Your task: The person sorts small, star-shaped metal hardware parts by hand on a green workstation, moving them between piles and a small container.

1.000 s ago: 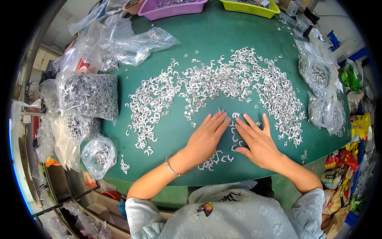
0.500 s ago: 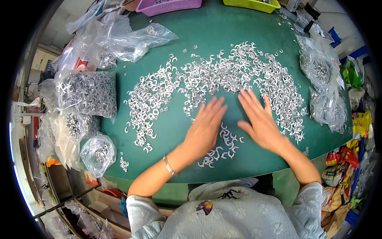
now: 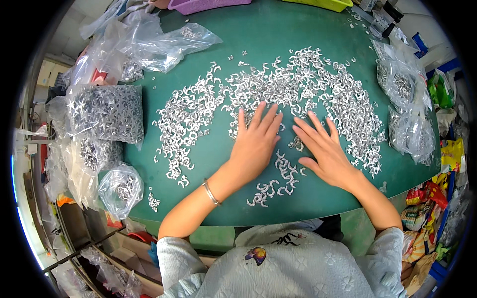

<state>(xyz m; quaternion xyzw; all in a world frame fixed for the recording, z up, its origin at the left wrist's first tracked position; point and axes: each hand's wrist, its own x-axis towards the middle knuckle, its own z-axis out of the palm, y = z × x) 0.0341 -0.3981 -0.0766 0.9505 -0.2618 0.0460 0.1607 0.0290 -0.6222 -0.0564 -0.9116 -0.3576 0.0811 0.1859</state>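
Small silver crescent-shaped metal pieces point(image 3: 191, 114) lie in a broad arc across the green tabletop point(image 3: 233, 39). My left hand point(image 3: 253, 146) lies flat, fingers spread, its fingertips at the near edge of the arc's middle. To its right, my right hand point(image 3: 325, 154) is stretched open over the table, fingers pointing toward the same pile. A few pieces point(image 3: 296, 144) lie by the right hand's fingers. Between the wrists, nearer me, is a smaller loose group of crescents point(image 3: 271, 188). Neither hand grips anything; what lies under the palms is hidden.
Clear bags of metal parts point(image 3: 104, 114) crowd the left side, with an open round bag point(image 3: 121, 191) near the front. More bags point(image 3: 410, 129) line the right edge. A purple tray point(image 3: 208, 6) and a yellow-green tray point(image 3: 318, 6) stand at the back.
My left hand has moved forward toward the pile and its fingers have spread wider. My right hand has shifted only slightly. A few pieces now show between the hands.
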